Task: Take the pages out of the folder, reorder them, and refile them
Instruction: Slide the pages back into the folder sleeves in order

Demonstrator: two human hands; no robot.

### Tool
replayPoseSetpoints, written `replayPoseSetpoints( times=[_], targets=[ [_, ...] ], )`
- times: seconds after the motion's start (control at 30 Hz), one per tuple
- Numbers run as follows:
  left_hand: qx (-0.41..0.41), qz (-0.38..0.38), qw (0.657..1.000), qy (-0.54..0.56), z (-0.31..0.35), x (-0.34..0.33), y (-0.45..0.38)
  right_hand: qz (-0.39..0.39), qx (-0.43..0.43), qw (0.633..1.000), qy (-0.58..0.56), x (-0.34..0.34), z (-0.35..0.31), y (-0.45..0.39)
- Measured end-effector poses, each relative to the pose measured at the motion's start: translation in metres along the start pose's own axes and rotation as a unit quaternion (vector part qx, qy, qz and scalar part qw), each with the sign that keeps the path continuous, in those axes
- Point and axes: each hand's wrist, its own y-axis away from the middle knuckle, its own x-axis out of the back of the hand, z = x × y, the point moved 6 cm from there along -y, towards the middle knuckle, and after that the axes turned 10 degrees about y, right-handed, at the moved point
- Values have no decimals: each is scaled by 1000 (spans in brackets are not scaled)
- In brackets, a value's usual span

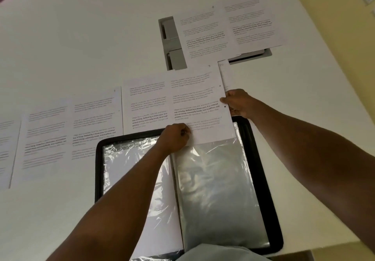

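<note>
1. Far left on the white table (81, 37), a row of printed pages (46, 139) lies flat, side by side with edges overlapping, well clear of both hands. A stray sleeve or a draught could shuffle them and lose whatever order they hold.

2. Low in the centre, the black-edged folder (272, 210) lies open. Its left side shows a clear pocket with white paper inside; its right side shows a shiny plastic sleeve (219, 189), crinkled and reflective.

3. The left hand (176, 138) is curled at the sleeve's top edge, pinching the bottom left corner of one page (194, 106); whether it also holds the plastic open I cannot tell. If the sleeve's mouth closes, the paper may catch and buckle.

4. That page is half in, half out: its lower edge sits at the sleeve's opening, and most of it lies beyond the folder over the table.

5. The right hand (236, 103) grips the page's right edge, thumb on top. The hands are apart, both clamped on the same sheet. Uneven pull between them could skew, crease or tear it.

6. Upper right, more pages (227, 31) partly cover a grey cable hatch (174, 57) set into the table. A sheet could slide into that recess.
</note>
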Motion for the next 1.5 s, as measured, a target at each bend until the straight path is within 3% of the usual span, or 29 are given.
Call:
replayPoseSetpoints(
  times=[0.17, 0.3, 0.4, 0.53, 0.77, 0.87, 1.0, 1.07, 1.2, 1.4, 1.5],
  targets=[
    [-3, -7, 1000, -23, 1, -5, -6, -4, -20, 1000, 6, -5, 1, -8],
    [1, -4, 1000, -31, -1, -5, -9, -78, -37, 996, 27, 1, 1, -7],
    [-1, 1, 999, -36, -1, -6, -10, -112, -37, 986, 120, 5, 1, -6],
    [-4, 0, 1000, -29, -1, -5, -10, -156, -25, 979, 126, 9, -1, -10],
    [-12, -2, 1000, -9, 0, -1, -8, -231, -50, 946, 222, 5, 5, -7],
    [-14, -3, 1000, -6, 0, -2, -8, -199, -30, 967, 156, 0, 1, -12],
    [-8, -8, 1000, -2, -1, -3, -8, -64, 17, 996, 64, -1, -7, -23],
    [-6, -7, 1000, -1, -1, -3, -8, -92, -1, 988, 127, -3, -6, -22],
    [2, -8, 1000, 4, -2, -3, -8, -181, -43, 936, 298, 0, -7, -9],
    [3, -4, 1000, 14, 3, -4, -4, -115, 12, 977, 177, -6, -7, -17],
    [9, -1, 1000, 15, 4, -2, -3, -177, -16, 935, 306, -8, -1, -12]
  ],
)
